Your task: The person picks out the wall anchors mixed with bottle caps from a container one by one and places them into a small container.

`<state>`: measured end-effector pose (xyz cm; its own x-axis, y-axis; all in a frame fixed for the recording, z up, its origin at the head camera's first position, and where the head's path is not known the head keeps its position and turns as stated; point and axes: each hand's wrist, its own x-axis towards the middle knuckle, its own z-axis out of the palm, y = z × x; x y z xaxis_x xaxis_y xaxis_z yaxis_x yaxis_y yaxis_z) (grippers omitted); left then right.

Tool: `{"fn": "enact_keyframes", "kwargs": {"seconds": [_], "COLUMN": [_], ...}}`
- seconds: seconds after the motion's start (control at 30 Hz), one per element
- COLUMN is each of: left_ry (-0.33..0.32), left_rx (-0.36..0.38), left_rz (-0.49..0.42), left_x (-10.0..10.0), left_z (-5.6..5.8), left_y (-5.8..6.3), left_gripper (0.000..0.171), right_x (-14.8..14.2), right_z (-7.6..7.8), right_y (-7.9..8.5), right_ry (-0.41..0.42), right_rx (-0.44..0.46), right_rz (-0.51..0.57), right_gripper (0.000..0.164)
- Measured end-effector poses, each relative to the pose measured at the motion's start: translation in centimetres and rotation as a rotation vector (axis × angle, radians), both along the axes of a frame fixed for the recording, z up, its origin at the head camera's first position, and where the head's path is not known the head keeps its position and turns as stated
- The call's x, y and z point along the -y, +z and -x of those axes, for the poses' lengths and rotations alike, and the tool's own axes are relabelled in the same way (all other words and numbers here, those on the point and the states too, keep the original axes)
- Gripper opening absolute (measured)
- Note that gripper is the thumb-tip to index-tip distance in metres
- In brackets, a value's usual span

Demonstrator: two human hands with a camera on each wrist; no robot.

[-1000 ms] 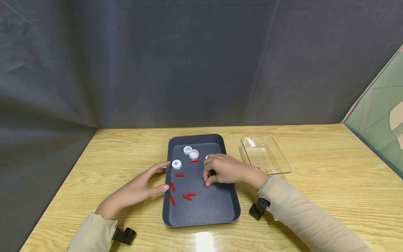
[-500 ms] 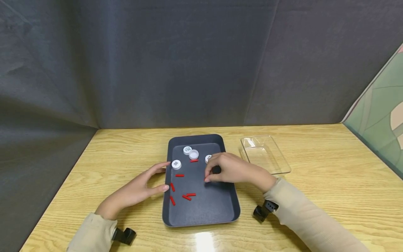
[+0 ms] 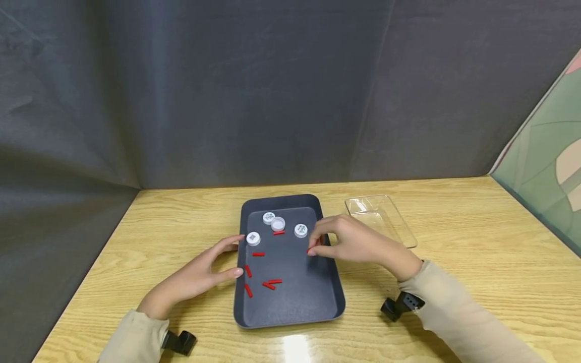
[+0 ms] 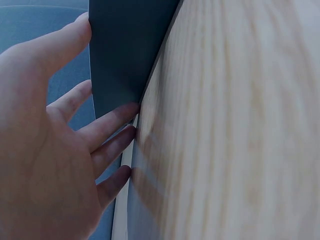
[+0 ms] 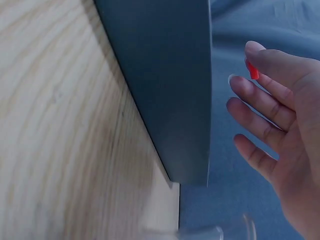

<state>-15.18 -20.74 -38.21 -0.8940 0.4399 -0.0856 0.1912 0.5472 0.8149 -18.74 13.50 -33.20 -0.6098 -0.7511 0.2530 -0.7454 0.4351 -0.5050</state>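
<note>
Between thumb and index finger, my right hand pinches a small red stick above the right side of the dark tray. My left hand touches the tray's left rim, its fingers spread and fairly straight. Several red sticks lie loose in the tray, among them one red stick near its left side and another red stick that lies against its neighbour. Toward the far end are several white round caps, including a printed white cap and an upturned white cap.
A clear plastic box stands right of the tray, partly hidden behind my right hand. The tray lies on a wooden table. A dark cloth hangs along the table's back edge.
My right hand has lifted the red stick off the tray floor and moved right with it, uncovering the right-hand white cap. The left hand stays at the rim.
</note>
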Motion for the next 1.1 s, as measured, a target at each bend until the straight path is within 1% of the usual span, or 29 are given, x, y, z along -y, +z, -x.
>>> {"fn": "enact_keyframes", "kwargs": {"seconds": [0.1, 0.33, 0.6, 0.77, 0.83, 0.9, 1.1], "left_ry": [0.003, 0.001, -0.004, -0.004, -0.005, -0.008, -0.011], "left_rx": [-0.004, 0.002, 0.006, 0.007, 0.006, 0.006, 0.010], "left_rz": [0.005, 0.002, 0.001, -0.003, -0.006, -0.010, -0.011], "left_x": [0.0, 0.0, 0.0, 0.0, 0.1, 0.1, 0.2], "left_z": [0.0, -0.1, -0.1, -0.1, 0.0, 0.0, 0.1], "left_y": [0.1, 0.2, 0.1, 0.2, 0.1, 0.0, -0.1], "left_gripper": [0.072, 0.072, 0.071, 0.071, 0.071, 0.071, 0.071], "right_x": [-0.7, -2.5, -4.6, -5.9, -6.3, -6.8, -8.1], "right_z": [-0.1, 0.1, 0.3, 0.3, 0.3, 0.2, 0.3], "right_y": [0.1, 0.4, 0.8, 1.0, 1.1, 1.2, 1.1], "right_ry": [-0.024, -0.058, -0.102, -0.120, -0.136, -0.152, -0.208], "right_rx": [0.008, -0.051, -0.114, -0.108, -0.079, -0.070, -0.111], "right_rz": [0.008, 0.061, 0.092, 0.115, 0.118, 0.117, 0.099], "right_gripper": [0.006, 0.003, 0.013, 0.013, 0.014, 0.013, 0.014]}}
